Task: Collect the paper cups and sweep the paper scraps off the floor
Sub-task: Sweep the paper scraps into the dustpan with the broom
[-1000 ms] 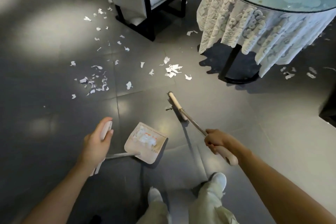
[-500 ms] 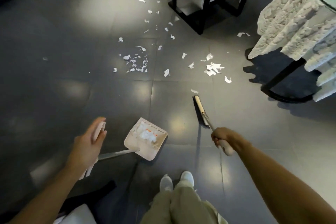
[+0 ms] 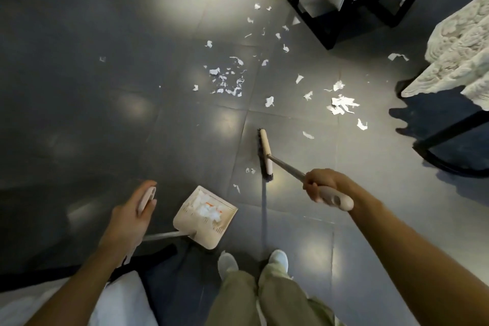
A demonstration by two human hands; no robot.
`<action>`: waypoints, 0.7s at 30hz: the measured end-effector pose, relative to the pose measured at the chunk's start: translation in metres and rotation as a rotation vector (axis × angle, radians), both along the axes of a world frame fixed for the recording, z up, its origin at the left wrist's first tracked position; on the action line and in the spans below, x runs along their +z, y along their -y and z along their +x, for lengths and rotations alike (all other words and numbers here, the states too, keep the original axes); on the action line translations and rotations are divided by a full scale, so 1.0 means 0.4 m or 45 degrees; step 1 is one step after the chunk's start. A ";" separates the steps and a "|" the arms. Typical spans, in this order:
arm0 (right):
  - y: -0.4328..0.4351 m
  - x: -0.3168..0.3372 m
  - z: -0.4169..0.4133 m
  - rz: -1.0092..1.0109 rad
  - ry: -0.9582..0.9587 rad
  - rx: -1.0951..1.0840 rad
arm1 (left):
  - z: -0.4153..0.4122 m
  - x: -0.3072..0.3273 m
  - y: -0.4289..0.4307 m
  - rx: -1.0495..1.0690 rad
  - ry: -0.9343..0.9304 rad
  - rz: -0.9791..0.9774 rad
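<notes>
Both grips closed: right hand (image 3: 321, 184) round the broom handle (image 3: 287, 167), left hand (image 3: 129, 219) round the dustpan handle (image 3: 164, 235)

Torn white paper scraps (image 3: 227, 82) lie scattered well beyond the beige dustpan (image 3: 201, 235), thickest ahead and to its right; two small bits lie just past its mouth, and a white heap with an orange fleck lies in its tray

My right hand (image 3: 321, 184) grips the beige long-handled broom (image 3: 265, 152), its head on the dark tiled floor (image 3: 105, 114) just ahead. My left hand (image 3: 129, 216) holds the beige plastic dustpan (image 3: 211, 238), which sits to its right. White torn paper scraps (image 3: 227, 82) lie well beyond both hands.
</notes>
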State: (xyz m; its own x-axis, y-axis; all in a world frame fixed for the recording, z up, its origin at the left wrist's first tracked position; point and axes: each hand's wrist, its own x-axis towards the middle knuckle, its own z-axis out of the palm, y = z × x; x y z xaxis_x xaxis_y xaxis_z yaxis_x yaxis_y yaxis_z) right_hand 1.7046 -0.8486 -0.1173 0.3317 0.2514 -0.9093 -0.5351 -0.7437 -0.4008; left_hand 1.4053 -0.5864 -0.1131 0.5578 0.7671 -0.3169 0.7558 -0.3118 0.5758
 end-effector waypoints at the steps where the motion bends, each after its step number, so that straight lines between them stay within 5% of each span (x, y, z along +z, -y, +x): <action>1: 0.007 0.005 -0.004 -0.008 0.000 -0.037 | 0.001 -0.009 -0.008 -0.007 -0.008 -0.021; 9: -0.034 -0.066 -0.090 -0.193 0.233 0.321 | 0.051 -0.035 -0.078 -0.035 -0.007 -0.029; 16: -0.196 -0.086 -0.238 -0.100 -0.023 0.430 | 0.118 -0.047 -0.127 -0.209 0.099 -0.016; 21: -0.236 -0.038 -0.263 -0.038 -0.299 0.138 | 0.129 -0.048 -0.153 -0.231 0.140 -0.062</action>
